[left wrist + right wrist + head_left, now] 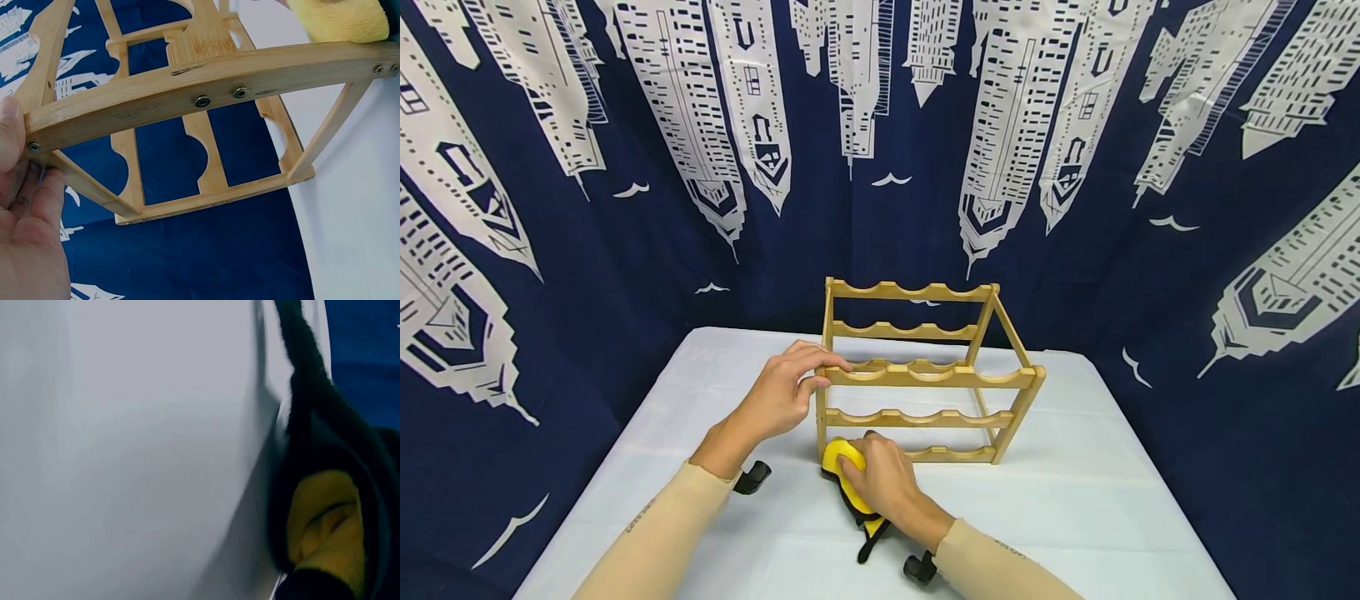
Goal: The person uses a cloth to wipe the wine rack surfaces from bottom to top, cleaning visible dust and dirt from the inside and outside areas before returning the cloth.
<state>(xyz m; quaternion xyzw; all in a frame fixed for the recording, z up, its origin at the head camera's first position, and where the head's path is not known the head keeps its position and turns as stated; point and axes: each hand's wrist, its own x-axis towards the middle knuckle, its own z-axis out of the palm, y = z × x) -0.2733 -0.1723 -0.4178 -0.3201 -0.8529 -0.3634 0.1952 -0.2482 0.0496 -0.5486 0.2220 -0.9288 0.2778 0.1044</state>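
A light wooden wine rack [925, 377] with scalloped rails stands on the white table. My left hand [786, 392] grips its upper front left corner, fingers over the top rail. In the left wrist view the thumb and fingers [47, 197] lie on either side of the end of the side bar. My right hand [883, 475] holds a yellow, plush cleaning cloth [848, 457] with black edging and a black loop, close to the lower left front of the rack. In the left wrist view the cloth [340, 19] overlaps the far end of the side bar.
The white-covered table [1075, 500] has a dark blue curtain [887, 225] with white building prints behind and beside it. Screws [202, 100] show along the rack's side bar. Black wrist mounts [752, 477] stick out by both forearms.
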